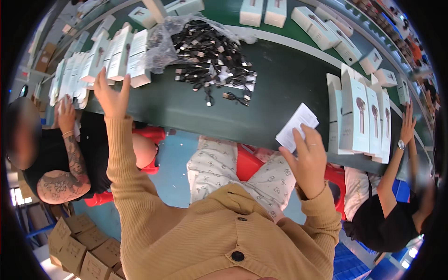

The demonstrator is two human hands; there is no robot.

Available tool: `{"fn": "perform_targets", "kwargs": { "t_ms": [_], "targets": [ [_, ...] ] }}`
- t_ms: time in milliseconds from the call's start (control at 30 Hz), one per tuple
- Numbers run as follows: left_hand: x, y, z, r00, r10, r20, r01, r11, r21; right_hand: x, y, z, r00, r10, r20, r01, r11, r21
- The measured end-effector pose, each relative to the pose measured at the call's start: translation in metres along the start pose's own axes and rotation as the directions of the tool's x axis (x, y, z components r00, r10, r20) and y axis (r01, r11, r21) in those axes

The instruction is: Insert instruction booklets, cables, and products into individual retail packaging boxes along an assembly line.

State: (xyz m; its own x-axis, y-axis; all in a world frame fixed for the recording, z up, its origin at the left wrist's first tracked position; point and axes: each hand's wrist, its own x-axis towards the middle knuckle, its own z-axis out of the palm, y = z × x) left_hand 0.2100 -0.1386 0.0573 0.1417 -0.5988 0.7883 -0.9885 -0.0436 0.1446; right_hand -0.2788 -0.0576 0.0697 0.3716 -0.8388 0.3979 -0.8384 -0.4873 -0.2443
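While right hand [309,161] grasps one white leaflet [297,126] | left hand [111,95] released, reaching one upright box [119,53] | one cable pile [212,56]

I saw a heap of black cables [210,56] in clear plastic on the green belt [280,84], and brown cartons [84,252] below.

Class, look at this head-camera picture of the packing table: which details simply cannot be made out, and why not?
- Head view: what is printed on the white leaflet in the right hand is too small to tell.
- The contents of the white boxes near the left hand are hidden; they are shut.
- The black cables are too tangled to count.
- The table's far ends are cut off by the fisheye rim.
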Motion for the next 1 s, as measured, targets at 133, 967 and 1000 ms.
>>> {"fn": "perform_targets", "kwargs": {
  "t_ms": [133,967,1000],
  "targets": [
    [0.010,-0.026,0.029,0.975,-0.131,0.181,0.093,0.975,0.202,-0.007,0.004,0.022,0.979,0.057,0.197,-0.062,0.998,0.020],
    [-0.052,0.028,-0.081,0.762,-0.378,0.525,0.643,0.352,-0.680,0.018,0.027,-0.038,0.881,0.365,-0.301,-0.127,0.796,0.592],
    [-0.064,0.035,-0.083,0.757,-0.397,0.518,0.625,0.209,-0.752,0.017,0.025,-0.041,0.884,0.358,-0.300,-0.118,0.792,0.599]
  ]
}}
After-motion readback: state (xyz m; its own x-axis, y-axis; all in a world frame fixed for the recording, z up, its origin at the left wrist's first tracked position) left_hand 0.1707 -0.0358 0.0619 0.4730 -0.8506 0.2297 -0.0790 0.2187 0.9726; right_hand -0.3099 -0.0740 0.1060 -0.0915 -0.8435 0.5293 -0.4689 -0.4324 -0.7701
